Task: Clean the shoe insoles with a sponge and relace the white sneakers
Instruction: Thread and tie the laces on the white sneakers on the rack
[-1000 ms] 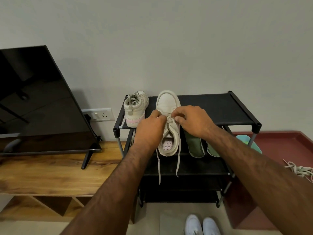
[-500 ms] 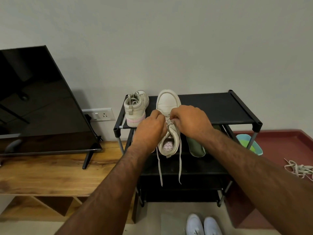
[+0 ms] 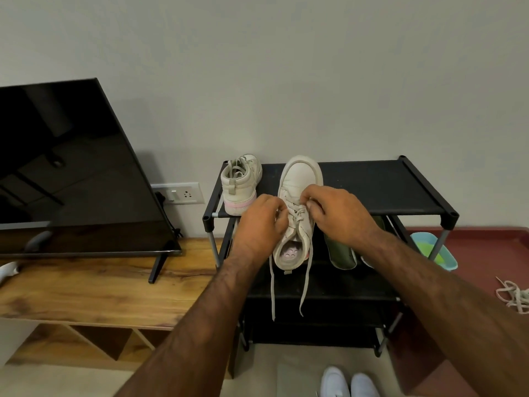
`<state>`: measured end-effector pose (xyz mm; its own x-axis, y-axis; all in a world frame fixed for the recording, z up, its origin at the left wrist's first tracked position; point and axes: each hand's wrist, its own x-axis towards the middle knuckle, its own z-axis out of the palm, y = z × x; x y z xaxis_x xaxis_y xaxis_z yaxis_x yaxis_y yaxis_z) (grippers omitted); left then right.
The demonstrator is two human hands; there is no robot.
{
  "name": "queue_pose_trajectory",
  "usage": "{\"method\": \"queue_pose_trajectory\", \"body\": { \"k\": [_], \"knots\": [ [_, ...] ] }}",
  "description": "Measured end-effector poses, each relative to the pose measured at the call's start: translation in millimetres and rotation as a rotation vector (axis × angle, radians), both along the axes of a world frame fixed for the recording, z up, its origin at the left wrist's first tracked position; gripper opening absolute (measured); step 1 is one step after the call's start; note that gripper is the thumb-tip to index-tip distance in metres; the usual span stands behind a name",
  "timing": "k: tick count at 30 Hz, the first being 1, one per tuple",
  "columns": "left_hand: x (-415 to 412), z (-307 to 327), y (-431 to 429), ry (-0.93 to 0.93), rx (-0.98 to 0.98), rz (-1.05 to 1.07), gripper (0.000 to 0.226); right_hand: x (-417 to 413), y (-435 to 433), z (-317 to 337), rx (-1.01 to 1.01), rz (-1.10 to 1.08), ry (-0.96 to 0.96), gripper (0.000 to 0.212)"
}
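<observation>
In the middle of the frame, a white sneaker (image 3: 300, 173) lies toe-away on the top shelf of a black shoe rack (image 3: 386, 190). Both hands are curled at its eyelets: the left hand (image 3: 262, 222) and the right hand (image 3: 340, 216) each pinch the lace (image 3: 296, 211), whose two ends dangle past the shelf's front edge. The second sneaker (image 3: 242, 181) stands just left of it. Green insoles (image 3: 340, 253) lie under the right wrist. A loose lace (image 3: 512, 295) sits at the far right edge.
</observation>
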<state>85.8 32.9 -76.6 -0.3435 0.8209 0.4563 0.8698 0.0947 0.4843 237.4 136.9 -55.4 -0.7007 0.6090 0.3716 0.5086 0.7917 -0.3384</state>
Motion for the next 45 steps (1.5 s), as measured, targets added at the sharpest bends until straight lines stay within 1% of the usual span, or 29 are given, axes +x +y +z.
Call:
{"method": "queue_pose_trajectory", "body": {
  "k": [3,8,10,12,15,18,22,25,28,33,36,40,42,43,45],
  "knots": [
    [2.0,-0.1,2.2,0.002,-0.003,0.008,0.011,-0.4,-0.6,3.7,0.069,0.022,-0.074,0.017],
    [3.2,5.0,4.0,-0.024,-0.014,0.033,0.010,-4.8,-2.9,7.7,0.287,0.019,-0.304,0.023],
    [2.3,5.2,4.3,-0.024,-0.014,0.028,0.009,-5.9,-4.2,7.6,0.350,0.023,-0.355,0.027],
    [0.9,3.8,4.2,-0.036,-0.013,0.022,0.009,-7.6,-4.1,7.4,0.396,0.038,-0.375,0.025],
    [-0.3,1.7,3.2,-0.041,0.001,0.008,0.012,-11.0,-2.6,9.8,0.360,0.027,-0.353,0.019],
    [-1.3,1.7,2.1,-0.029,0.027,-0.031,0.020,-12.6,-0.4,11.9,0.246,0.005,-0.301,0.016],
    [-2.7,2.8,5.3,0.029,-0.011,-0.052,0.024,-10.9,1.8,9.4,0.113,-0.011,-0.206,0.007],
    [-1.1,1.7,5.7,0.143,-0.026,-0.044,0.024,-10.8,3.2,6.5,0.041,-0.027,-0.116,0.008],
    [-1.8,0.5,4.8,0.370,-0.076,-0.040,0.029,-10.3,4.7,3.9,-0.005,-0.019,-0.080,0.007],
    [-2.7,2.6,12.6,0.494,-0.059,-0.066,0.025,-8.7,8.0,2.7,-0.013,-0.001,-0.054,0.007],
    [-8.3,-1.2,20.9,0.480,-0.036,-0.046,0.017,-8.6,10.3,1.3,-0.039,0.010,-0.032,0.007],
    [-7.1,-1.2,21.1,0.330,0.031,-0.034,0.022,-4.1,11.6,-1.9,-0.024,0.024,0.006,0.013],
    [-6.5,0.0,18.5,0.297,0.033,-0.044,0.022,-2.9,10.5,-1.8,0.013,0.017,0.021,0.016],
    [-7.3,0.8,17.6,0.274,0.026,-0.048,0.022,-3.2,9.6,-1.1,0.043,0.007,0.015,0.017],
    [-8.3,2.3,16.4,0.228,0.013,-0.056,0.021,-5.8,7.6,1.5,0.127,-0.025,-0.075,0.019]
  ]
}}
